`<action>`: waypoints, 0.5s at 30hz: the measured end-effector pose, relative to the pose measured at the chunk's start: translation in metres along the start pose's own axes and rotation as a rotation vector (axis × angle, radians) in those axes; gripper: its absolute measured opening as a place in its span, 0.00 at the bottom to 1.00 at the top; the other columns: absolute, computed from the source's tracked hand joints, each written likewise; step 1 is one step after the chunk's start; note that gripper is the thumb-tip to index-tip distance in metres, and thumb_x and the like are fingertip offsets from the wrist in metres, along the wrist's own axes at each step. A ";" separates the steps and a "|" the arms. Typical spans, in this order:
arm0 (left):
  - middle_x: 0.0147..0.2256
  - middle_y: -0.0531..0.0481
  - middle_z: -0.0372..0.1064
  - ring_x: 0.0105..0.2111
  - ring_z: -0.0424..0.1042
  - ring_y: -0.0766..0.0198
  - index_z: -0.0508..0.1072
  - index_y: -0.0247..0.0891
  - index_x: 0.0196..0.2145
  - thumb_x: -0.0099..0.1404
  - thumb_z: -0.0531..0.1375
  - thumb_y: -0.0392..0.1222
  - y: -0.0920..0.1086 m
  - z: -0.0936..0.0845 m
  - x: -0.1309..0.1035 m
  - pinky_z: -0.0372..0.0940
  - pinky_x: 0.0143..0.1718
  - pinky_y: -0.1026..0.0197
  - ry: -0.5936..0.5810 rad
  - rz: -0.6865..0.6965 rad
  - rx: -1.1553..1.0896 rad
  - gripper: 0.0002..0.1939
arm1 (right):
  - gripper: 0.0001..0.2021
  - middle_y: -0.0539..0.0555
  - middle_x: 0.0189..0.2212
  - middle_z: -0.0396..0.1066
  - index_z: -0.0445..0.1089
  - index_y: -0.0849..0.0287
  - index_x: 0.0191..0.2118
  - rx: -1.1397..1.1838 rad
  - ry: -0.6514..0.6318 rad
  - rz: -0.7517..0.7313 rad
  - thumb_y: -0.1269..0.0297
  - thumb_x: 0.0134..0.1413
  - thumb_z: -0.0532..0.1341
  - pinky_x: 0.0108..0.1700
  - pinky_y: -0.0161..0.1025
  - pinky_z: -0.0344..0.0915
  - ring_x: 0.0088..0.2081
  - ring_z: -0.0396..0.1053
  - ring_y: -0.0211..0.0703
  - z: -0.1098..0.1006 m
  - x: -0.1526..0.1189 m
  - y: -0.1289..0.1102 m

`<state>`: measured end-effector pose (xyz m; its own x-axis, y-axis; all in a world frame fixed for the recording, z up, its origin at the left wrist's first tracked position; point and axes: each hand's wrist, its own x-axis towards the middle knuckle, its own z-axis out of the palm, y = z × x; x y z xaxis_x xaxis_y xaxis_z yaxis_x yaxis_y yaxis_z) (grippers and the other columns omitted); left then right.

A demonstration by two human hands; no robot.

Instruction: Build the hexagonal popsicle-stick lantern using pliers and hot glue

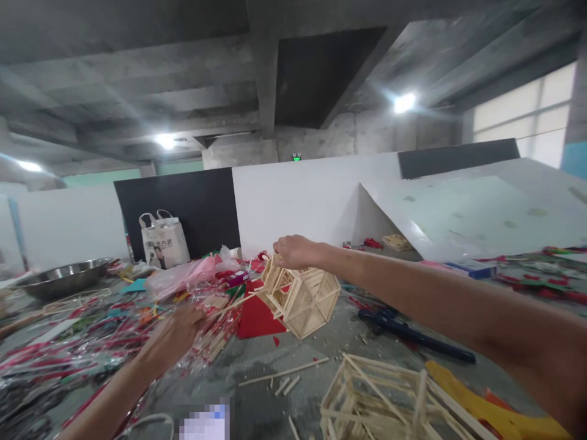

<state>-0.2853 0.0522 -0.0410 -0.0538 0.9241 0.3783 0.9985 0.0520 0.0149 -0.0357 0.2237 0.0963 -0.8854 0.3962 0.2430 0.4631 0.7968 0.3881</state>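
A hexagonal lantern-like frame of thin wooden sticks (314, 300) hangs tilted above the table, with my right hand (296, 252) closed on its top. To its left, my left hand (186, 327) is closed on a thin wooden stick (232, 304), whose far end reaches the left side of the frame. A red sheet (257, 311) lies beneath and behind the frame. Nearer to me, at the bottom, stands a second stick frame (380, 400), cut off by the picture edge. Loose sticks (284, 371) lie on the table between them.
Plastic-wrapped red and green materials (59, 360) cover the left side, by a metal bowl (68, 276) and a white bag (165, 241). A dark blue tool (413, 333) and a yellow object (486, 406) lie right, under my forearm. White and black boards stand behind.
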 end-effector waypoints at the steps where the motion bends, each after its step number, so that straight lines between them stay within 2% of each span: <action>1: 0.31 0.45 0.70 0.34 0.68 0.57 0.72 0.38 0.30 0.64 0.44 0.39 -0.001 0.001 0.000 0.59 0.37 0.58 0.019 -0.010 0.006 0.17 | 0.16 0.62 0.41 0.71 0.70 0.64 0.41 -0.001 -0.008 0.022 0.59 0.52 0.53 0.36 0.38 0.61 0.41 0.69 0.49 0.003 0.001 -0.001; 9: 0.30 0.49 0.72 0.32 0.69 0.62 0.74 0.40 0.31 0.65 0.45 0.44 0.002 0.010 0.001 0.61 0.34 0.62 0.082 0.046 -0.048 0.18 | 0.16 0.62 0.37 0.72 0.67 0.64 0.41 0.029 0.076 0.162 0.61 0.53 0.50 0.33 0.42 0.62 0.37 0.70 0.51 0.025 0.003 -0.006; 15: 0.30 0.47 0.74 0.31 0.71 0.61 0.76 0.39 0.31 0.63 0.46 0.43 0.019 -0.003 -0.001 0.64 0.33 0.62 0.110 0.071 -0.071 0.18 | 0.14 0.60 0.36 0.72 0.66 0.62 0.42 0.043 0.148 0.103 0.63 0.54 0.49 0.34 0.41 0.62 0.35 0.70 0.49 0.040 -0.016 -0.004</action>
<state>-0.2667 0.0514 -0.0382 0.0137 0.8773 0.4798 0.9979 -0.0423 0.0490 -0.0247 0.2322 0.0553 -0.8163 0.4076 0.4093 0.5461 0.7756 0.3167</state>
